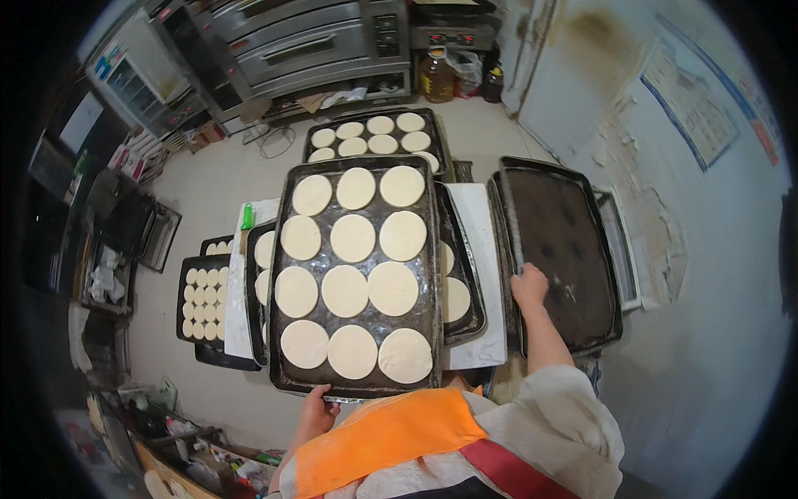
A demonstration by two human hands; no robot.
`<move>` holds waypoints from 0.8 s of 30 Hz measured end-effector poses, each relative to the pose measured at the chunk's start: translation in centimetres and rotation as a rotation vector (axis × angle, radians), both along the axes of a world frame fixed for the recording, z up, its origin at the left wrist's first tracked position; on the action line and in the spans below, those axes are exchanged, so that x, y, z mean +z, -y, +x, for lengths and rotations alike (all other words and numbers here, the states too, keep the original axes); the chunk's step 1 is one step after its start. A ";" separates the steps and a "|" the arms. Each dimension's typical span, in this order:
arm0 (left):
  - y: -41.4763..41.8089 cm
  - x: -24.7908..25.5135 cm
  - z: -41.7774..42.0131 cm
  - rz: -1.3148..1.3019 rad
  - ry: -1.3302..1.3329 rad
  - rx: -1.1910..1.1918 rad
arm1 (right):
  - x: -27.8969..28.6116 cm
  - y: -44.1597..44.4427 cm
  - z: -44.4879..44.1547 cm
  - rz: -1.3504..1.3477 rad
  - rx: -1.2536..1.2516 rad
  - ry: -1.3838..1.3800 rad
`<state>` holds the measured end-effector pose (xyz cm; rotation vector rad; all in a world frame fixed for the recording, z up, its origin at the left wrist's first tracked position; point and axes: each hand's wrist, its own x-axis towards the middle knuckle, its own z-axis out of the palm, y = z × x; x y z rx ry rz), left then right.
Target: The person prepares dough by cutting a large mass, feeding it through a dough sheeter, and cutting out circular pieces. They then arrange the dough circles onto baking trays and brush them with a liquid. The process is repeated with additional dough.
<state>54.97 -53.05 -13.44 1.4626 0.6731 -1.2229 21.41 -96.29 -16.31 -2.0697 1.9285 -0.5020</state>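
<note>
A black baking tray (356, 392) holding several flat round dough discs (353, 237) lies on top of other trays before me. My left hand (320, 411) grips its near rim, thumb on top. At the right, my right hand (530, 287) is closed on the left rim of a dark baking tray (561, 237) with no dough on it, which rests on a stack. Beneath the dough tray, another tray (464, 268) with dough discs sits askew on a white tabletop (480, 349). A brush with a green handle (248, 217) lies at the tabletop's left edge.
Beyond the table is a further tray of discs (377, 134). Trays with small dough rounds (206, 302) stand low at the left. A steel deck oven (299, 50) and an oil jug (437, 78) are at the back; a worn wall (679, 206) bounds the right side.
</note>
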 end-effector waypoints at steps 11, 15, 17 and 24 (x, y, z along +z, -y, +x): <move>0.4 -1.1 -5.3 -0.121 -0.226 0.188 | 18.7 -7.2 3.1 -0.224 0.373 0.613; -1.2 -2.7 -4.0 -0.326 -0.231 0.127 | 18.8 -10.2 6.6 -0.225 0.764 0.525; -0.2 -0.2 -3.6 -0.183 -0.054 0.061 | 18.0 -10.7 8.8 -0.235 0.985 0.541; -2.5 3.8 -2.1 -0.343 -0.052 -0.161 | 11.5 -14.7 16.7 -0.096 1.579 0.251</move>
